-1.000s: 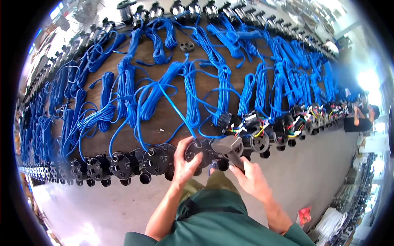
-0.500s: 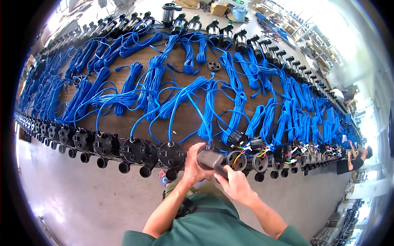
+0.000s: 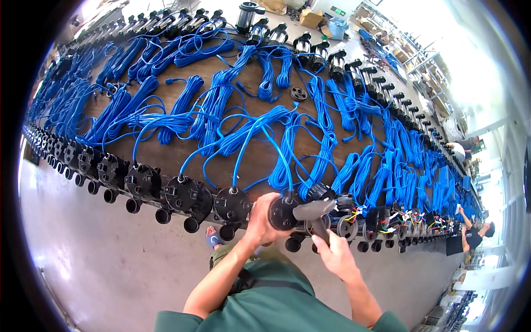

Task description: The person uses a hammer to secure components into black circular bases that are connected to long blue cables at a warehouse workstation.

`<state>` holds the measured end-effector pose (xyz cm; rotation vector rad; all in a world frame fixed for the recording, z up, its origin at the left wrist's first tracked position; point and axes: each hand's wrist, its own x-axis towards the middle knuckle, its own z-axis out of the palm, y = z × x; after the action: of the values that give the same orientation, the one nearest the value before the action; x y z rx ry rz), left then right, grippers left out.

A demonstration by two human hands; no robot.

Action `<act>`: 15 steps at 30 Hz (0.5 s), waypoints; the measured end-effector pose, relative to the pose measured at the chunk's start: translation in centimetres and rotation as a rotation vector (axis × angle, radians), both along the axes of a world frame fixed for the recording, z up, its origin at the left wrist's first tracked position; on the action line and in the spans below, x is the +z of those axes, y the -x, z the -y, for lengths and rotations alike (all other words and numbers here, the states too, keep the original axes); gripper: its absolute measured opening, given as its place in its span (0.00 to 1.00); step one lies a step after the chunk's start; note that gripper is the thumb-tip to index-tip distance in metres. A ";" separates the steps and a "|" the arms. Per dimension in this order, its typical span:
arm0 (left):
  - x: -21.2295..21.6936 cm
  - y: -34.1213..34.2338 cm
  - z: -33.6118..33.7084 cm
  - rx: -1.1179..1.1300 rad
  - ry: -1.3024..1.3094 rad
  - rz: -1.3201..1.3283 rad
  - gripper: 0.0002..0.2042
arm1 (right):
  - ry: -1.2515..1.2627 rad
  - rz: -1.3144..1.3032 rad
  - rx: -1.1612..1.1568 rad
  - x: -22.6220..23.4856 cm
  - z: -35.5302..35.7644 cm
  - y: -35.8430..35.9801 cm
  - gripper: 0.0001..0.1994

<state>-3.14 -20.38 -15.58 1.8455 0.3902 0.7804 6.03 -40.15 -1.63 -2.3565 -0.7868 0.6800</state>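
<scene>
Wore a green shirt with a dark strap across the waist, above a pale floor, with one slippered foot in sight left of the body. Curled the left hand around the left side of a black round cover at the near edge of the table, gripping by the rim; could not make out the full reach of the fingers behind. Wrapped the right hand closely around the dark handle of a hammer, and held the grey head slantwise at the right side of the cover; could not tell contact from a slight gap there. Saw a blue cable rise from the top of the cover and arch back over the table. Found black round housings lined up along the same edge to the left, and open housings with coloured wires to the right. Looked past these to the brown tabletop, strewn with bundled blue cables, and to a grey disc with holes among the bundles. Noticed black cylinders with pale middles ranged along the far edge, then a cardboard box beyond. Glimpsed a co-worker in dark clothing far off at the right, beside the table.
</scene>
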 end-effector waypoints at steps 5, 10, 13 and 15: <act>-0.5 0.7 0.1 -0.001 -0.030 -0.017 0.46 | -0.240 -0.052 0.086 7.5 -2.7 2.0 0.12; -2.1 0.1 0.5 -0.030 0.107 0.012 0.49 | -0.022 0.071 0.097 -1.3 -4.0 3.8 0.19; -1.0 0.8 0.3 -0.050 0.058 -0.009 0.49 | 0.029 -0.058 0.124 1.1 -3.9 2.4 0.19; -0.5 0.7 -0.2 -0.020 0.019 -0.040 0.47 | -0.033 -0.174 0.070 4.5 -3.7 2.1 0.18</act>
<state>-3.80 -20.20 -16.08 1.8468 0.4030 0.7253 3.95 -36.44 2.91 -2.2142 -0.8002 0.8815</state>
